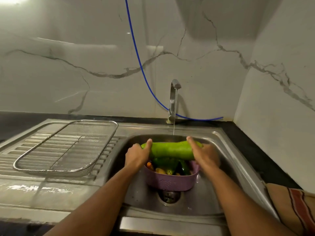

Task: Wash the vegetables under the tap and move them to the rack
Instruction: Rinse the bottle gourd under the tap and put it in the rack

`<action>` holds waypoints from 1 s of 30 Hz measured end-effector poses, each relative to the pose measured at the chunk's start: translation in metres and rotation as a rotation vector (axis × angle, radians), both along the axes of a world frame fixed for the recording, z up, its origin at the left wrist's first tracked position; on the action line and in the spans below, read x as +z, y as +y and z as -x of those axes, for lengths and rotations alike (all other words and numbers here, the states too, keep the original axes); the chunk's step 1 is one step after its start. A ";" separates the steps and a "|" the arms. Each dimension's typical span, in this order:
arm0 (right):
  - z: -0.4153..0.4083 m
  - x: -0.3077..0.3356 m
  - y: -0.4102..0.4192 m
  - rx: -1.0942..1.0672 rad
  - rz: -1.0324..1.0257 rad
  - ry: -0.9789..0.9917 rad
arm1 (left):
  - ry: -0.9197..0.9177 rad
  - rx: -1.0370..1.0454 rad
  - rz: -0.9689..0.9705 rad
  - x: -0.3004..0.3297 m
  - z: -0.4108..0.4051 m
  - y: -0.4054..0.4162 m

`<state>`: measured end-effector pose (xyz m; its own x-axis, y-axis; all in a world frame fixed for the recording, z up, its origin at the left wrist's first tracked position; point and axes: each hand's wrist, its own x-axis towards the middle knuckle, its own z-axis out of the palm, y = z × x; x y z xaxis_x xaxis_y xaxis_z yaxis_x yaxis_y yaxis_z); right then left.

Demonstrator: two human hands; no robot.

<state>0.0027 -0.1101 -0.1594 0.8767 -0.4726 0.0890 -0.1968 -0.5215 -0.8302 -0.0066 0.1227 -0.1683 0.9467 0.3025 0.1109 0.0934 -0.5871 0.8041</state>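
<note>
A long light-green gourd (171, 149) lies level over the sink, under a thin stream from the steel tap (173, 97). My left hand (138, 155) grips its left end and my right hand (203, 153) grips its right end, thumbs on top. Below it a purple perforated basket (170, 182) stands in the sink bowl (226, 159), holding several other vegetables (167, 166), green, orange and yellow, partly hidden by the gourd. The wire mesh rack (66, 147) sits on the ribbed drainboard to the left, with nothing in it.
A blue hose (136, 53) hangs down the marble wall and runs behind the tap. A striped cloth (293, 206) lies on the dark counter at the right. Water pools on the drainboard's front edge (34, 188). The drain (169, 196) shows under the basket.
</note>
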 end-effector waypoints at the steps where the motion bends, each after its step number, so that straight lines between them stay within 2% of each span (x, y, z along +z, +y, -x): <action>1: 0.001 0.003 0.002 -0.023 0.000 -0.089 | -0.092 0.006 0.012 0.002 0.003 -0.002; 3: 0.006 0.019 0.008 -0.080 -0.077 -0.420 | -0.324 0.045 0.113 0.017 0.013 -0.007; 4: 0.007 0.022 0.009 -0.095 -0.092 -0.494 | -0.380 0.058 0.117 0.021 0.016 -0.009; 5: 0.006 0.020 0.008 -0.101 -0.065 -0.436 | -0.344 0.062 0.072 0.020 0.016 -0.009; 7: 0.012 0.012 0.006 -0.069 0.033 -0.098 | -0.132 0.090 -0.102 0.014 0.022 -0.009; 8: 0.012 0.011 0.006 -0.067 0.032 -0.079 | -0.141 0.117 -0.139 0.012 0.023 -0.009; 10: 0.014 0.023 0.011 -0.094 -0.085 -0.369 | -0.424 0.170 -0.039 0.021 0.026 -0.013; 11: 0.011 0.026 0.012 -0.118 -0.142 -0.472 | -0.489 0.184 0.000 0.026 0.026 -0.013; 12: 0.010 0.026 0.013 -0.104 -0.141 -0.489 | -0.505 0.172 -0.020 0.027 0.026 -0.012; 13: 0.011 0.020 0.012 -0.077 -0.101 -0.358 | -0.423 0.152 -0.090 0.023 0.025 -0.012; 14: 0.013 0.013 0.010 -0.045 -0.034 -0.133 | -0.276 0.147 -0.197 0.017 0.025 -0.008; 15: 0.014 0.010 0.009 -0.037 -0.017 -0.015 | -0.160 0.147 -0.277 0.014 0.025 -0.005; 16: 0.013 0.011 0.008 -0.057 -0.004 -0.049 | -0.167 0.166 -0.301 0.013 0.024 -0.003; 18: 0.013 0.024 0.014 -0.131 -0.078 -0.396 | -0.415 0.215 -0.164 0.019 0.025 -0.009; 19: 0.012 0.028 0.014 -0.132 -0.117 -0.471 | -0.458 0.229 -0.106 0.025 0.027 -0.011; 20: 0.012 0.028 0.015 -0.101 -0.110 -0.450 | -0.456 0.211 -0.099 0.025 0.025 -0.012; 22: 0.011 0.012 0.011 -0.035 -0.055 -0.102 | -0.288 0.147 -0.160 0.013 0.022 -0.010; 23: 0.011 0.008 0.008 -0.024 -0.048 0.003 | -0.203 0.134 -0.192 0.011 0.021 -0.007; 24: 0.011 0.009 0.006 -0.029 -0.047 -0.006 | -0.200 0.136 -0.188 0.008 0.019 -0.004; 27: 0.008 0.033 0.008 -0.076 -0.098 -0.246 | -0.373 0.136 -0.041 0.016 0.019 -0.005; 28: 0.007 0.035 0.007 -0.064 -0.102 -0.249 | -0.345 0.115 -0.042 0.016 0.018 -0.006; 30: 0.006 0.025 0.001 -0.063 -0.096 -0.093 | -0.139 0.033 -0.148 0.013 0.016 -0.002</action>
